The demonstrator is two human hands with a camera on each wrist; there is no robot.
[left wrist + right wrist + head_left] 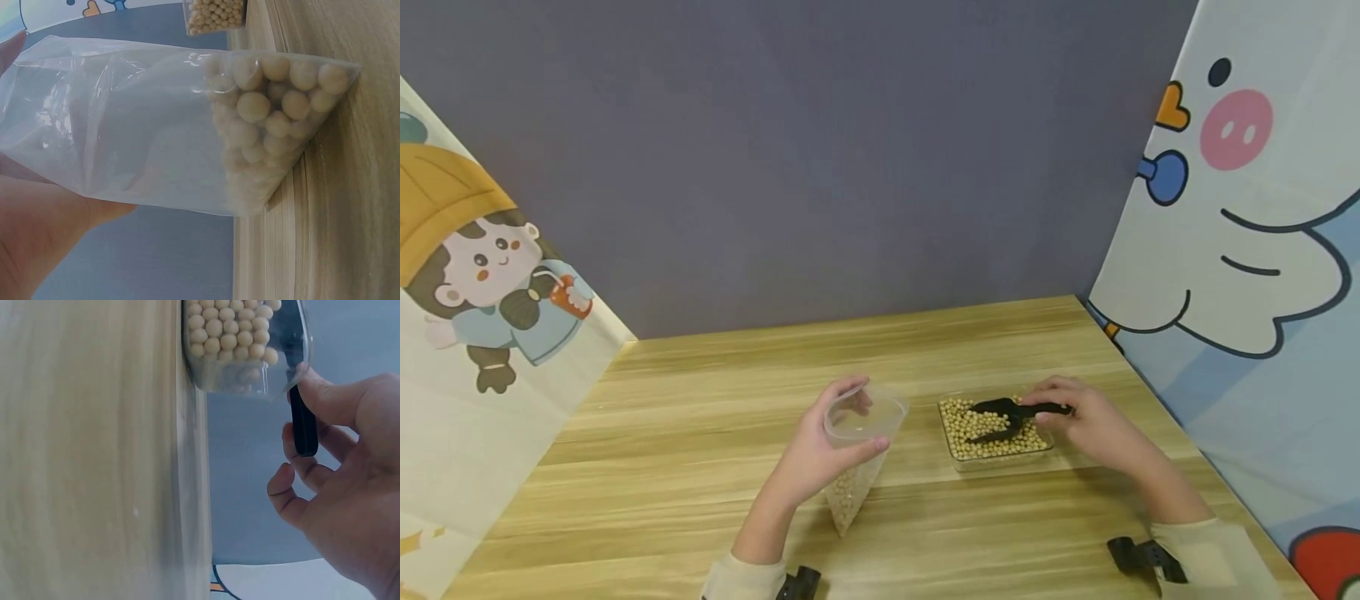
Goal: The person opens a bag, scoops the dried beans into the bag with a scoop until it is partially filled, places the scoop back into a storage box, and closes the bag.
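Note:
My left hand (811,454) holds a clear plastic bag (868,462) near its wide-spread mouth, thumb on the near side and fingers on the far side. In the left wrist view, round beige soybeans (269,119) fill the pointed bottom of the bag, while its upper part is bare. Whether the tip touches the table cannot be told. My right hand (1093,425) pinches the handle of a black scoop (1033,410) between thumb and fingers. The scoop's blade lies among soybeans (958,425) in a clear rectangular container (1003,461), with some beans inside the blade.
The container stands on the wood-grain table (685,442), right of the bag. A dark grey panel (850,167) rises behind the table. Cartoon-printed panels flank it on the left (445,400) and right (1225,275).

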